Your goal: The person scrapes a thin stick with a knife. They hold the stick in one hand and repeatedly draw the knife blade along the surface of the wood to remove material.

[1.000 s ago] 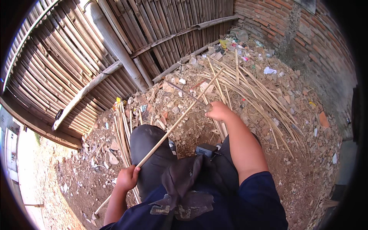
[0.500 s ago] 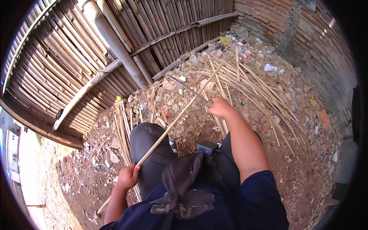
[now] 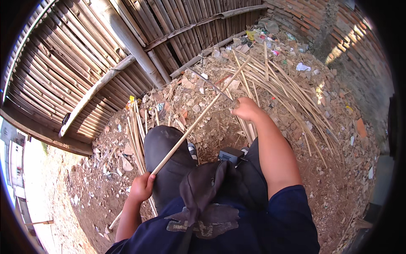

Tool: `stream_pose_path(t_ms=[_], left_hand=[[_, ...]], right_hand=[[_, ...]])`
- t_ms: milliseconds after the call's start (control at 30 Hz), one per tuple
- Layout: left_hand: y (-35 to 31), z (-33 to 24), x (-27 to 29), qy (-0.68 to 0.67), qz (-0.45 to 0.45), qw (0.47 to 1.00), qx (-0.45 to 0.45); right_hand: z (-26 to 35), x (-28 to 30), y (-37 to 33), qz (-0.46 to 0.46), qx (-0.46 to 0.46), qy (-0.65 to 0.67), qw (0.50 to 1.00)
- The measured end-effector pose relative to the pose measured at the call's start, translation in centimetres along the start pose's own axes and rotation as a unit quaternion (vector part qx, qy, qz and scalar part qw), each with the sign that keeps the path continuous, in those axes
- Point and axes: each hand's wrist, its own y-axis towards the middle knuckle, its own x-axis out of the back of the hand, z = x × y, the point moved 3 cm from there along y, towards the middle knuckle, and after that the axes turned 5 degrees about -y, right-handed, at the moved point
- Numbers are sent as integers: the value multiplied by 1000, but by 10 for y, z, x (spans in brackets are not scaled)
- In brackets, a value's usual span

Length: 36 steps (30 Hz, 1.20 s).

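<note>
Running slantwise across the middle of the picture, a long pale bamboo stick (image 3: pixel 198 120) is seen, its lower end near the person's left knee and its upper end reaching over the pile of similar strips (image 3: pixel 279 84) on the ground. The lower part of the stick is enclosed by the left hand (image 3: pixel 141 188), whose grip is closed around it. The right hand (image 3: pixel 245 109) is held further up, beside the stick, with its grip closed on the handle of a curved dark blade (image 3: pixel 211 84), which is laid against the stick; whether the edge is touching the wood cannot be told exactly. The stick looks already clean and even along most of its visible length, so it is judged that the trimming of this piece is well advanced, while the many rough strips in the pile seem not yet worked. A smaller bundle of thin sticks (image 3: pixel 137 131) is lying on the ground just beside the left knee and is perhaps the finished part, but this cannot be confirmed. Around these things, dry earth with stones and small litter (image 3: pixel 302 67) is seen, and behind it a bamboo fence (image 3: pixel 84 55) and a brick wall (image 3: pixel 338 34).
</note>
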Motion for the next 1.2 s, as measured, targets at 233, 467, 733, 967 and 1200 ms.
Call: stream_pose_path(t_ms=[233, 467, 733, 967, 1200], left_hand=[[2, -1, -3, 7, -2, 1000, -5], [1, -3, -2, 7, -16, 1000, -20], [2, 4, -5, -2, 3, 1000, -17], [3, 3, -1, -44, 12, 999, 0], [3, 5, -8, -64, 8, 998, 13]], right_hand=[[38, -2, -23, 49, 112, -161, 979], [-12, -2, 9, -15, -26, -15, 999], [17, -2, -17, 61, 76, -55, 994], [-25, 2, 14, -31, -31, 28, 999], [-3, 13, -18, -42, 12, -35, 998]])
